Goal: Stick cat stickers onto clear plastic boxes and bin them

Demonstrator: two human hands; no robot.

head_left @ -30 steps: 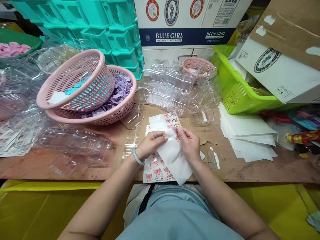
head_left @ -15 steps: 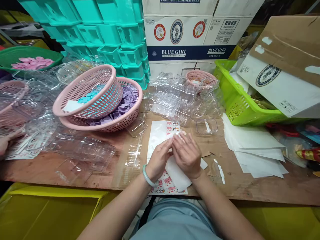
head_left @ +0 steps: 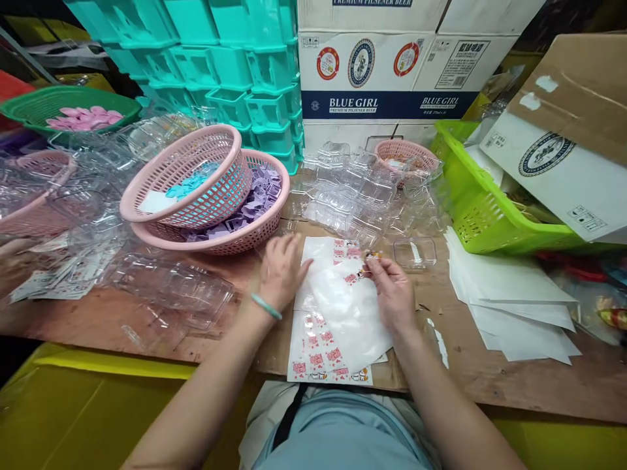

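White paper sheets printed with small red stickers [head_left: 316,360] lie in the head view at the middle of the counter's [head_left: 509,382] front edge, straight before the person, probably so that both hands can get at them. A mostly bare white sheet [head_left: 350,320] lies aslant over them. The right hand [head_left: 398,297] pinches a small orange-and-white sticker [head_left: 375,255] between thumb and fingertips, just above the far end of the sheets; such a light grip seems meant to spare its sticky side. The left hand [head_left: 278,274] is blurred, thumb and fingers apart with nothing seen in them, over the counter just left of the sheets; whether it touches anything beneath cannot be told.

A small clear lid [head_left: 414,252] rests beside the right hand, within easy reach. Toward the counter's back edge, clear plastic trays [head_left: 350,189] are heaped loosely, perhaps because they weigh little and nest badly. On the left, a tilted pink basket [head_left: 191,176] leans inside a wider basket [head_left: 255,238] of purple pieces [head_left: 262,196], which likely saves room and shows both contents. Plain white paper [head_left: 514,287] lies fanned near the right part of the front edge, making single leaves easier to lift.
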